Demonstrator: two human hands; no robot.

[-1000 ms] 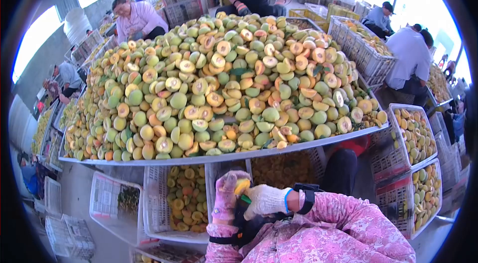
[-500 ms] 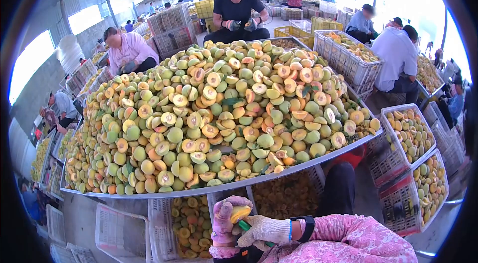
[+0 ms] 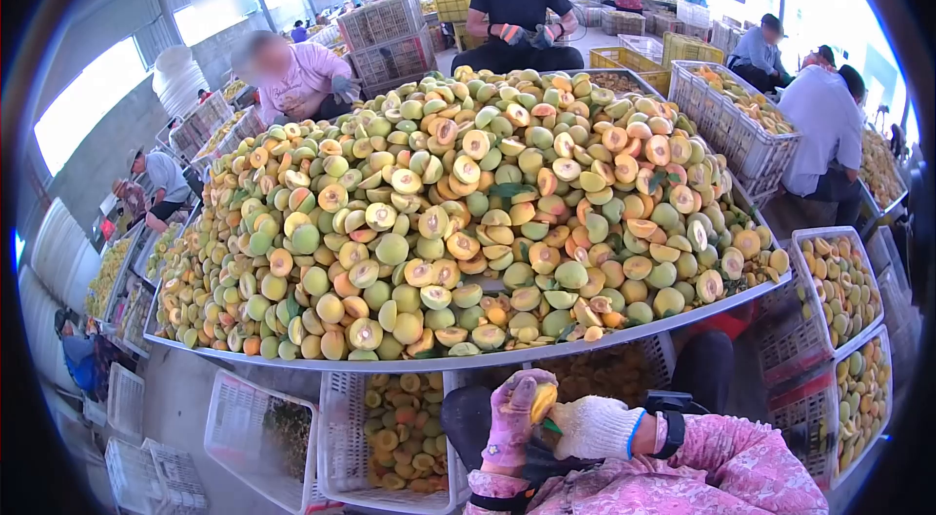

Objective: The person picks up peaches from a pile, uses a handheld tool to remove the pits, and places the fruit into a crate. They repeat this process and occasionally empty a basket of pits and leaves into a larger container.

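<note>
In a pink glove, my left hand [image 3: 511, 422] grips a yellow apricot [image 3: 543, 402] between thumb and fingers. My right hand [image 3: 593, 427], in a white knitted glove, presses close against it, closed on a slim green-handled tool [image 3: 552, 426]. Most of that tool is hidden by the glove, so its working end cannot be made out. Both hands are below the near edge of a table [image 3: 468, 361] heaped with apricots [image 3: 409, 222], many of them halved with the cut faces showing.
Below the table stand a crate of apricots [image 3: 336, 447], a crate with dark leafy bits [image 3: 219, 417] and a bin of orange pieces [image 3: 604, 369]. Stacked full crates [image 3: 795, 339] are at the right. A co-worker in black [image 3: 517, 13] sits opposite; another in pink [image 3: 302, 76] sits left.
The view has shifted, so the table and crates appear further right. My hands stay together, with the apricot and tool still held. The co-worker in pink has raised a gloved hand.
</note>
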